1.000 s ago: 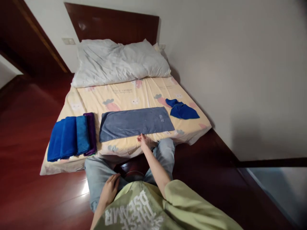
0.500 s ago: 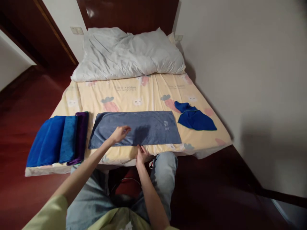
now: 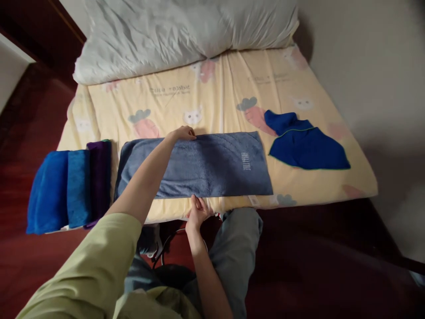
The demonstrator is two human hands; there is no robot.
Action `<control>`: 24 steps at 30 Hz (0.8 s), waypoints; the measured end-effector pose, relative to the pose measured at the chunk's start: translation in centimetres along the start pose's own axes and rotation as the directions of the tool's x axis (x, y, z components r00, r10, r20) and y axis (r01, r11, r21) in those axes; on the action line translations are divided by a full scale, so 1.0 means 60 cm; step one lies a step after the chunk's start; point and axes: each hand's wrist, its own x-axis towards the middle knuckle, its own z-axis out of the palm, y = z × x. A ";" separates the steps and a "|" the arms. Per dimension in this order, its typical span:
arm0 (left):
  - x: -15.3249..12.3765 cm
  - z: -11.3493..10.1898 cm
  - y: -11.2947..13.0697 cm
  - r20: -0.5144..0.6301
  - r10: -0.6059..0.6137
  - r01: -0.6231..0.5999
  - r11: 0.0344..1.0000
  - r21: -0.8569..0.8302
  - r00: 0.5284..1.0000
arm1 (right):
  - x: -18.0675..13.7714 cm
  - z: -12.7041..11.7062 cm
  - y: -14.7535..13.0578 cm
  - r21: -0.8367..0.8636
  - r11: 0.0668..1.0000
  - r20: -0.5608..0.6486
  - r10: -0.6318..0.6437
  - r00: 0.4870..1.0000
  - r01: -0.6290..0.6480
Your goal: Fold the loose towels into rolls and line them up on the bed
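Note:
A grey-blue towel [image 3: 215, 166] lies flat and lengthwise across the bed, with pale lettering near its right end. My left hand [image 3: 183, 133] reaches over it, and its closed fingertips take the middle of the far edge. At the middle of the near edge, my right hand [image 3: 198, 212] pinches the towel between thumb and fingers. To the left lie folded cloths side by side: a bright blue one [image 3: 48, 190], a teal-blue one [image 3: 79, 188] and a dark purple one [image 3: 98, 177]. A crumpled dark blue cloth [image 3: 308, 148] with green edging rests on the right.
The bed's yellow sheet [image 3: 219, 102] has carrot and cat prints. A large pale grey pillow or quilt [image 3: 186, 35] spans the far end. A white wall [image 3: 375, 66] stands at the right. Below the bed's front edge are my knees and a dark cable [image 3: 162, 252].
My left hand has moved from above the middle of the towel to its far edge. My right hand stays at the near edge. The view has tilted down and come closer.

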 end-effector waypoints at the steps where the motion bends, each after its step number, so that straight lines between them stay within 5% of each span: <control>1: 0.002 -0.003 0.002 0.010 -0.003 0.003 1.000 -0.018 1.000 | -0.004 -0.001 -0.003 0.006 1.000 -0.009 -0.013 1.000 0.013; 10: -0.021 -0.026 0.036 -0.236 -0.083 0.014 0.959 -0.282 0.968 | -0.021 -0.012 -0.007 -0.040 0.988 0.019 -0.151 0.988 0.151; 16: -0.095 -0.105 0.088 -0.379 -0.085 -0.087 0.905 -0.416 0.921 | -0.014 -0.033 -0.024 -0.117 0.931 0.048 -0.344 0.938 0.347; 20: -0.172 -0.180 0.120 -0.475 -0.091 -0.189 0.839 -0.510 0.875 | -0.018 -0.068 -0.108 -0.161 0.802 0.013 -0.581 0.814 0.575; 24: -0.270 -0.256 0.147 -0.583 -0.069 -0.350 0.741 -0.573 0.810 | -0.044 -0.092 -0.249 -0.109 0.581 -0.011 -0.812 0.583 0.807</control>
